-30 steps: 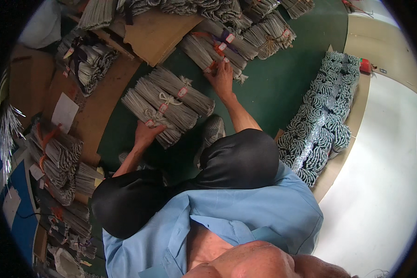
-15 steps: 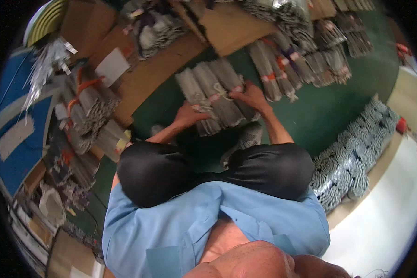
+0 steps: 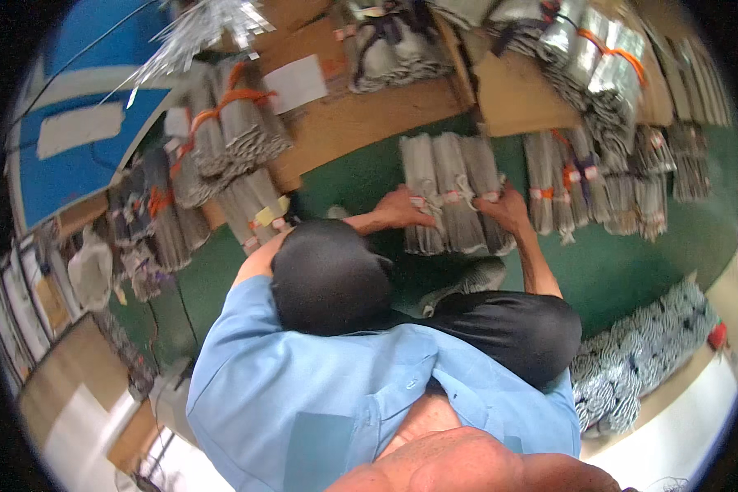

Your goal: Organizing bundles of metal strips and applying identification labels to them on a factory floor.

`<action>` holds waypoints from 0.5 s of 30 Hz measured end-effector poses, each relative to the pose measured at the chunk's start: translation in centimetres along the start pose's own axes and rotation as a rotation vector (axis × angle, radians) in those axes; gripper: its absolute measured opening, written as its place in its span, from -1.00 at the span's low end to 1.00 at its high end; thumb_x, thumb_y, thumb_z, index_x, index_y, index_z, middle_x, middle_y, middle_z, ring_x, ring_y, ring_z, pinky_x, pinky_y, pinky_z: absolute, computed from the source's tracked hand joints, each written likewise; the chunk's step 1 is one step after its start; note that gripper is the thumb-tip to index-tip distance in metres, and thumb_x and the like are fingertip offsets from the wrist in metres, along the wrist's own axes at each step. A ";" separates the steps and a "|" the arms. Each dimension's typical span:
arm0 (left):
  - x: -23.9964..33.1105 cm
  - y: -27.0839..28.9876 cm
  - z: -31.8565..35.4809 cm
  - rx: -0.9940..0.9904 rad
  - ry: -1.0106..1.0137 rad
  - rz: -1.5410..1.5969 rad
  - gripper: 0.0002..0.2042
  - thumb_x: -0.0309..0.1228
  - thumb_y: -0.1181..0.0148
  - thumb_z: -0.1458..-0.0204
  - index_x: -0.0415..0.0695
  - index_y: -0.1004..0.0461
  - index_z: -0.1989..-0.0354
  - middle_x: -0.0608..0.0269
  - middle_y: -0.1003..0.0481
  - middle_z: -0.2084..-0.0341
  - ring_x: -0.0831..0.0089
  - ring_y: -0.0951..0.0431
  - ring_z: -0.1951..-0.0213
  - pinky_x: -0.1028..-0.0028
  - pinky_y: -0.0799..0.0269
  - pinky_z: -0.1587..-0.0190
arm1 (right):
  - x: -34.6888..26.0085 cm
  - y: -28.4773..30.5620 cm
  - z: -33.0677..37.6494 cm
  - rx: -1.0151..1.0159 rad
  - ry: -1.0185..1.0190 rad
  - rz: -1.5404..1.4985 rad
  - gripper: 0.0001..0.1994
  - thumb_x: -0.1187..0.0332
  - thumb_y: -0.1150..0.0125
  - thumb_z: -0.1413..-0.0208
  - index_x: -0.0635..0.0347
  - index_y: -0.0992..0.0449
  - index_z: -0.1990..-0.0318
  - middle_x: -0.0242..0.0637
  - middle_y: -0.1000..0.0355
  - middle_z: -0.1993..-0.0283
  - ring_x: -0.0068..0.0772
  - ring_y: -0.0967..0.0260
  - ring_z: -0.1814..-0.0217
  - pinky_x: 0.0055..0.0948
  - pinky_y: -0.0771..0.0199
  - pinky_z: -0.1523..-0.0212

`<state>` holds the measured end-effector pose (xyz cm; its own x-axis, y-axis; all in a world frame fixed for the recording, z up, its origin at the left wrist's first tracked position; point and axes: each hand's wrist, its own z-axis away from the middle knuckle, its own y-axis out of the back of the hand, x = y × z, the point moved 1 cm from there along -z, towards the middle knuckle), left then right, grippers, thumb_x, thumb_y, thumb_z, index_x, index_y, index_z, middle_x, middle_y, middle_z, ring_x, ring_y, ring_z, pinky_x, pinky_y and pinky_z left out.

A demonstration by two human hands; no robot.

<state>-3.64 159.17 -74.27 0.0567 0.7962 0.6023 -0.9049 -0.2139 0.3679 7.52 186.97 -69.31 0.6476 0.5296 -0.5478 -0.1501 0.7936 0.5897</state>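
Observation:
I squat on a green floor (image 3: 631, 262) with my knees in black trousers. In front of me lie three grey tied bundles (image 3: 453, 193) side by side. My left hand (image 3: 403, 208) rests on the left bundle at its tie band. The fingers of my right hand (image 3: 504, 207) grip the right bundle at its band. Both bundles lie flat on the floor.
More grey bundles with orange ties (image 3: 599, 193) lie to the right, others (image 3: 221, 139) stack at the left on brown cardboard (image 3: 353, 123). A row of patterned bundles (image 3: 640, 361) runs along the lower right. A blue sheet (image 3: 74, 156) lies far left.
The view has swung so the bundles now sit at upper centre. Both hands have come together on the same group of three bundles; before, they were spread on separate stacks.

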 end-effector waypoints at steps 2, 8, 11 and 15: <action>1.0 0.0 0.0 -0.001 0.044 -0.010 0.16 0.21 -0.49 0.49 -0.57 -0.18 -0.13 -0.29 -0.42 -0.01 -0.03 -0.47 -0.06 0.29 -0.42 -0.07 | 0.7 -0.3 -0.2 -0.026 0.050 -0.077 0.08 -0.17 -0.39 0.32 0.62 -0.18 -0.22 0.29 -0.43 -0.01 0.18 -0.42 -0.09 -0.14 -0.41 -0.06; 3.6 2.3 2.1 -0.092 0.148 -0.012 0.21 0.21 -0.51 0.50 -0.54 -0.12 -0.19 -0.28 -0.39 -0.05 -0.03 -0.45 -0.10 0.28 -0.40 -0.11 | 0.2 -0.4 0.1 -0.002 0.000 -0.033 0.14 -0.17 -0.40 0.32 0.63 -0.09 -0.28 0.30 -0.39 -0.09 0.12 -0.39 -0.16 -0.17 -0.39 -0.12; 3.3 2.0 1.8 -0.107 0.110 -0.019 0.23 0.28 -0.47 0.48 -0.57 -0.11 -0.18 -0.32 -0.39 -0.03 -0.04 -0.47 -0.06 0.26 -0.43 -0.05 | 0.4 -0.5 0.3 0.051 0.019 -0.002 0.18 -0.19 -0.40 0.31 0.63 -0.03 -0.31 0.32 -0.36 -0.12 0.12 -0.38 -0.18 -0.19 -0.38 -0.14; 3.5 2.4 1.8 -0.201 0.105 -0.018 0.18 0.26 -0.46 0.44 -0.58 -0.13 -0.14 -0.33 -0.40 0.00 -0.05 -0.48 -0.04 0.23 -0.45 0.00 | 0.1 -0.3 0.6 0.029 -0.015 0.031 0.20 -0.20 -0.39 0.30 0.63 0.00 -0.33 0.35 -0.30 -0.17 0.14 -0.33 -0.24 -0.19 -0.37 -0.17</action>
<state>-4.82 160.45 -70.02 0.0386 0.8559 0.5157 -0.9705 -0.0908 0.2234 8.01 186.64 -69.17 0.6544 0.5489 -0.5201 -0.1485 0.7677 0.6234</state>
